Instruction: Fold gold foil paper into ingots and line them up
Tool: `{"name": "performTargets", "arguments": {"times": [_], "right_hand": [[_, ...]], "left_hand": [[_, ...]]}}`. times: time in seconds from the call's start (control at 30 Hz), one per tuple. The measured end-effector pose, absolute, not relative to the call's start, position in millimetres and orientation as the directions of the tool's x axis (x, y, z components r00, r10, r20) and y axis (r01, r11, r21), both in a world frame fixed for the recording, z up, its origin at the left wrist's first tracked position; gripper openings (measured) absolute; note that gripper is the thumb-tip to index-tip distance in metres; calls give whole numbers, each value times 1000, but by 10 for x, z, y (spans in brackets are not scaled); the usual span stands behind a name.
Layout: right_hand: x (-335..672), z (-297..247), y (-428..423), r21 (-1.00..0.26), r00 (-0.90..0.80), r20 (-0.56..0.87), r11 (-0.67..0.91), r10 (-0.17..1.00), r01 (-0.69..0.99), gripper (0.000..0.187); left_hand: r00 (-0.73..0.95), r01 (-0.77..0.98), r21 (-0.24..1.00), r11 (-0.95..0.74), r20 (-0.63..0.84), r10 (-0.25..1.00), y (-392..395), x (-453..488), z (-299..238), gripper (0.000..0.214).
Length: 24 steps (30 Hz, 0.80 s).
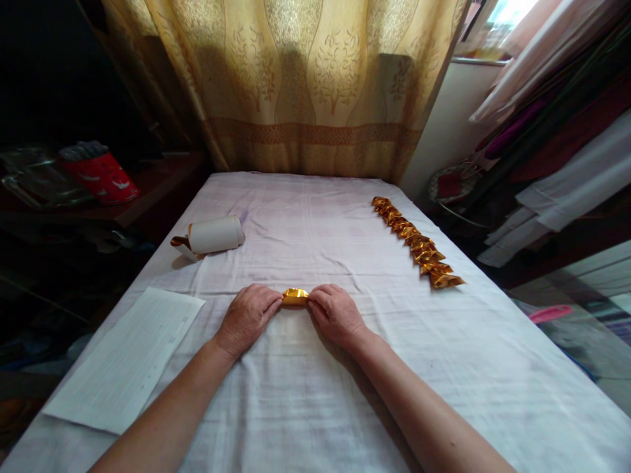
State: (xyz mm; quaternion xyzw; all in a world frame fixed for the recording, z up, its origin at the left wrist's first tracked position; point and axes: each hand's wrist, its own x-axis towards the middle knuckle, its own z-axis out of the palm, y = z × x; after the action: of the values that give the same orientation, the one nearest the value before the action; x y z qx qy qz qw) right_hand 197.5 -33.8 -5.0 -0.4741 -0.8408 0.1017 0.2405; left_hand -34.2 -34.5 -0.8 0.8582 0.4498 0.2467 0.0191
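Between my two hands lies a small gold foil-wrapped piece (296, 297), shaped like a wrapped candy, low over the white tablecloth (305, 407). My left hand (250, 315) pinches its left end, fingers closed. At the opposite end, my right hand (338, 313) pinches it in the same way. The foil's ends are hidden in my fingers; only its shiny middle shows. Off to the right, a slanting row of several gold foil-wrapped pieces with twisted ends (414, 242) rests on the cloth.
A white paper roll (214, 235) with gold foil at its end lies at the back left. Nearer, a printed sheet of paper (128, 358) sits flat. Beyond the table's left edge are a red container (106, 176) and a glass jug (42, 174). A patterned curtain (315, 85) hangs behind.
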Motion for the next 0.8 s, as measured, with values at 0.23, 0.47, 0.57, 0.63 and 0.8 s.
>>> {"name": "performTargets", "arguments": {"times": [0.23, 0.47, 0.57, 0.63, 0.8], "right_hand": [[1850, -35, -356, -400, -267, 249, 350, 931, 847, 17], [1796, -83, -376, -373, -181, 264, 273, 947, 887, 22], [1796, -80, -408, -360, -187, 284, 286, 940, 888, 20], [1790, -60, -442, -350, -226, 324, 338, 919, 874, 23], [1710, -14, -513, -295, -512, 266, 575, 817, 763, 45]], "left_hand": [[370, 858, 227, -460, 346, 862, -319, -220, -26, 18], [270, 931, 202, -305, 183, 945, -280, -99, 84, 14], [255, 944, 171, -281, 158, 954, -267, -68, 103, 13], [254, 947, 161, -279, 161, 954, -269, -59, 102, 12], [256, 948, 145, -282, 174, 951, -281, -68, 76, 15]]}}
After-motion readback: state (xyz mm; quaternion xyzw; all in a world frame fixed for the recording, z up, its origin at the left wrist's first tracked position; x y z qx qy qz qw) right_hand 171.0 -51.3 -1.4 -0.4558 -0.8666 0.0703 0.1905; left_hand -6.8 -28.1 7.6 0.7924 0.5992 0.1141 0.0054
